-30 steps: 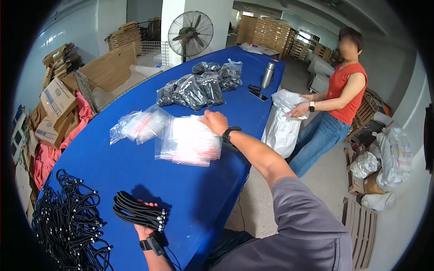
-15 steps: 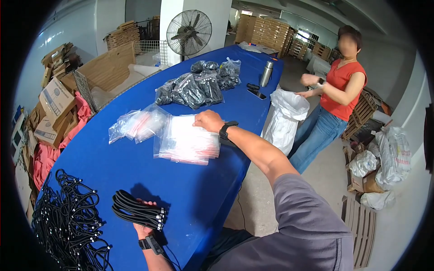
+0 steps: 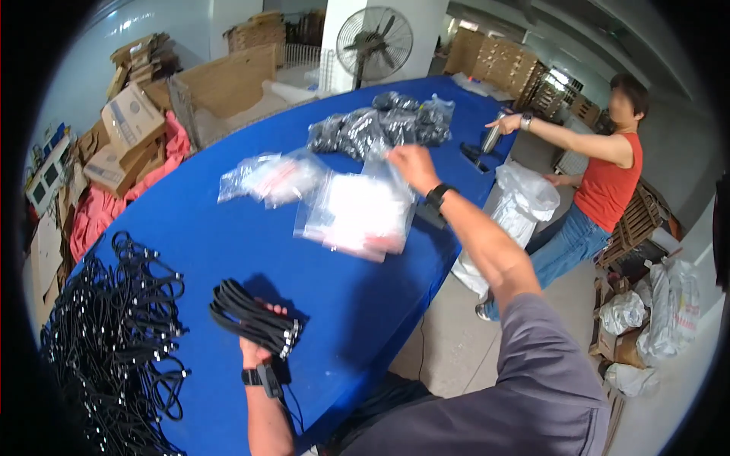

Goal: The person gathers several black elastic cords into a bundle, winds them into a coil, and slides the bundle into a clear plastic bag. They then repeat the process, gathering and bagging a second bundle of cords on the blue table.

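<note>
My left hand [image 3: 255,350] is closed around a folded bundle of black cords [image 3: 251,313] with shiny metal ends, held over the near part of the table. Farther off, my right hand [image 3: 412,168] pinches the upper edge of a clear plastic bag [image 3: 382,158]. That bag rises from a stack of clear zip bags [image 3: 352,216] with reddish edges; how much of it is free of the stack I cannot tell. A heap of loose black cords [image 3: 114,342] with metal ends lies at the left.
On the blue-covered table [image 3: 220,243] lie more clear bags [image 3: 277,178] and filled bags of black items [image 3: 365,131]. A person in a red top [image 3: 612,175] stands across the right edge, one hand at a metal flask [image 3: 491,140], beside a white sack [image 3: 525,197]. A fan [image 3: 374,44] stands behind.
My right hand has drawn up and away from the stack with a bag's edge. My left hand still holds the cords. The other person's arm has stretched toward the flask. The view has shifted.
</note>
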